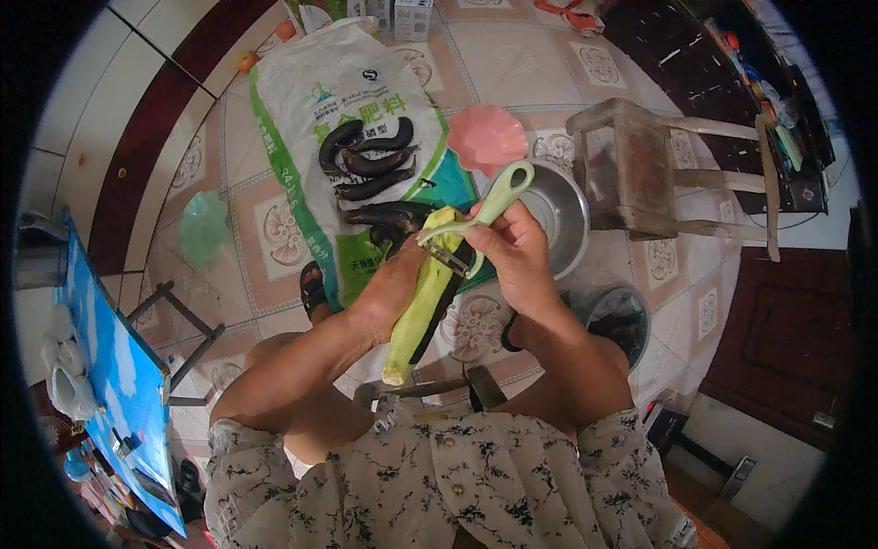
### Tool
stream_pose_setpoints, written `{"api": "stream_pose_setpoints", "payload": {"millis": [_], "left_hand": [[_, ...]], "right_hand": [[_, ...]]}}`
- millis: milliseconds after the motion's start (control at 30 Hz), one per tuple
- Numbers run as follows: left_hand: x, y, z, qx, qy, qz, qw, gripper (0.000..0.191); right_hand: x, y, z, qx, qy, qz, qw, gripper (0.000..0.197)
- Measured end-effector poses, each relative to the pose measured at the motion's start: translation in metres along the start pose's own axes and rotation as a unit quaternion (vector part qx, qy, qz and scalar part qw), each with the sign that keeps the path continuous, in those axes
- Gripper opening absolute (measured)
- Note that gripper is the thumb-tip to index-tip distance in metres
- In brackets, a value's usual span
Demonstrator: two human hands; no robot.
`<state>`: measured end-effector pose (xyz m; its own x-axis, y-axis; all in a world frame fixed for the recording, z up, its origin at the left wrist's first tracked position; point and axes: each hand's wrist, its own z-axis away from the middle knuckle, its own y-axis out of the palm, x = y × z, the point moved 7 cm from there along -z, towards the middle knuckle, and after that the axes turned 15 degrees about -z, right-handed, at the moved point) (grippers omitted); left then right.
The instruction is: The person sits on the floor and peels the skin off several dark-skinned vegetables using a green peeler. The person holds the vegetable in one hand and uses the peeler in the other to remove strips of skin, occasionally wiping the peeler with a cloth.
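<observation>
A long eggplant (pixel 415 319), mostly peeled to pale green flesh with a dark strip of skin along its right side, slants down towards my lap. My left hand (pixel 400 281) grips its upper part from the left. In my right hand (pixel 511 247) is a light green Y-shaped vegetable peeler (pixel 504 195), its handle pointing up and right and its metal blade lying across the eggplant near the dark strip. Several unpeeled dark eggplants (pixel 376 161) lie beyond my hands on a white and green woven sack (pixel 288 103) spread on the tiled floor.
A pink scalloped bowl (pixel 487 137) and a metal basin (pixel 573 226) stand right of the sack, near a wooden chair (pixel 621 165). A dark bin (pixel 621 329) is by my right knee. A green plastic dish (pixel 204 228) lies at left, beyond a blue-topped table (pixel 123 398).
</observation>
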<state>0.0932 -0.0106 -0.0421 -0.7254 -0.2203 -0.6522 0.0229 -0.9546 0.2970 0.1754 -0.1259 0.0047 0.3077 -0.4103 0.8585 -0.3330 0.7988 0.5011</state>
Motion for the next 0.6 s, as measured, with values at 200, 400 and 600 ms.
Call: {"api": "stream_pose_setpoints", "payload": {"millis": [200, 400, 600], "left_hand": [[0.008, -0.005, -0.003, -0.01, 0.025, -0.022, 0.999, 0.047], [0.01, 0.005, 0.005, 0.056, -0.007, 0.029, 0.998, 0.051], [0.012, 0.015, 0.012, 0.095, -0.039, 0.064, 0.993, 0.053]], "right_hand": [[-0.002, -0.007, -0.003, -0.019, 0.006, -0.032, 0.999, 0.024], [-0.007, -0.019, -0.006, -0.032, 0.025, -0.083, 0.996, 0.027], [-0.01, -0.025, -0.007, -0.022, 0.084, -0.167, 0.982, 0.023]]}}
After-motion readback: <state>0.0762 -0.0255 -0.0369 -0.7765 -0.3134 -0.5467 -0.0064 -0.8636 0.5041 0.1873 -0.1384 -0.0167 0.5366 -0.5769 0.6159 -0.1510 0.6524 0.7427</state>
